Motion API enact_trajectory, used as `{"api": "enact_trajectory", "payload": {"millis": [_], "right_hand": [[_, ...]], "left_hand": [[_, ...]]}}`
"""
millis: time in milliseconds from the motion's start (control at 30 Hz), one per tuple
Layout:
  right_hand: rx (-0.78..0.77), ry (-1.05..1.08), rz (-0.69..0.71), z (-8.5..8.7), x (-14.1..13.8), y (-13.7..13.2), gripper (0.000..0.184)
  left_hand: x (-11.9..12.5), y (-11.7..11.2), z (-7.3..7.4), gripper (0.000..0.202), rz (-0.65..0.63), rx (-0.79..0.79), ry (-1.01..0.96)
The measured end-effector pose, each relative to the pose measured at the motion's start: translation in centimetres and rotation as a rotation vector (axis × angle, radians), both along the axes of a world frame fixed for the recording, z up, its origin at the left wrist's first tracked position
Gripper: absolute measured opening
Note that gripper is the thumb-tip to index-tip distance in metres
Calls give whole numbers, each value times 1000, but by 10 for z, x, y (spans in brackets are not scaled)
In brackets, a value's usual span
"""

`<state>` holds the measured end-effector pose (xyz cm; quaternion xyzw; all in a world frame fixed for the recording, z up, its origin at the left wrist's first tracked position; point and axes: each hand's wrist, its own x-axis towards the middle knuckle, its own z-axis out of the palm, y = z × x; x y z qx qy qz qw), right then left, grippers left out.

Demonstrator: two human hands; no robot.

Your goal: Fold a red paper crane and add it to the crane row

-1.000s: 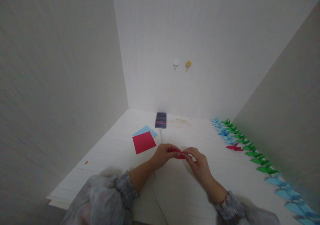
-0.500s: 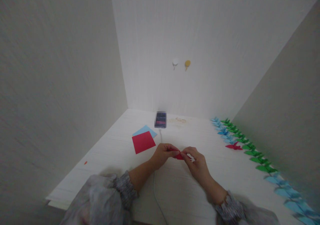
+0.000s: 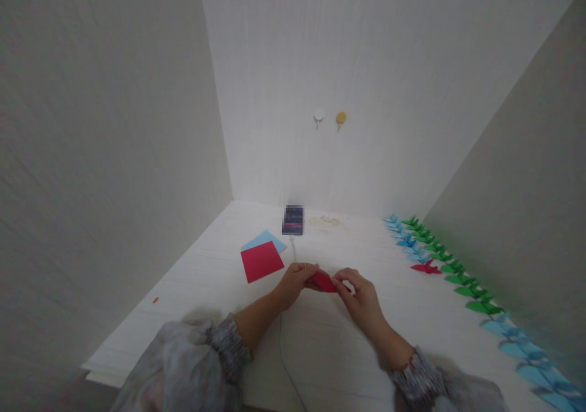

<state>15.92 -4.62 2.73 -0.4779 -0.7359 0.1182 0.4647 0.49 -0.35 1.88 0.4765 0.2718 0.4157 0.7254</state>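
- Folded red paper (image 3: pixel 324 282) sits between both hands, in front of the person, over the white table (image 3: pixel 206 302).
- Left hand (image 3: pixel 293 282) grips its left end; right hand (image 3: pixel 359 290) pinches its right part, thumb against fingers. Two-ended hold probably steadies small folds.
- Red square sheet (image 3: pixel 262 261) overlaps light-blue sheet (image 3: pixel 266 237), left of hands, likely for easy reach.
- Green origami birds (image 3: pixel 473 292) line the right side, red origami bird (image 3: pixel 427 267) beside them, presumably keeping workspace free.
- No containers visible.
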Motion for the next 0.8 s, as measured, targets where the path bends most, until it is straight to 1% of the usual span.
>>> {"api": "enact_trajectory", "payload": {"millis": [167,233,433,633,800], "right_hand": [[23,11,0,-3,1,1,15],[-2,19,5,-3,1,2,15],[-188,123,24,-2,3,4,16],[-319,314,47,-5,5,5,17],[-417,324,62,0,4,5,18]], "left_hand": [[0,0,-1,28,53,55,133],[0,1,-3,27,84,81,158],[-1,2,-4,24,152,175,224],[-2,3,-1,23,139,239,294],[-2,3,-2,21,151,255,318]]}}
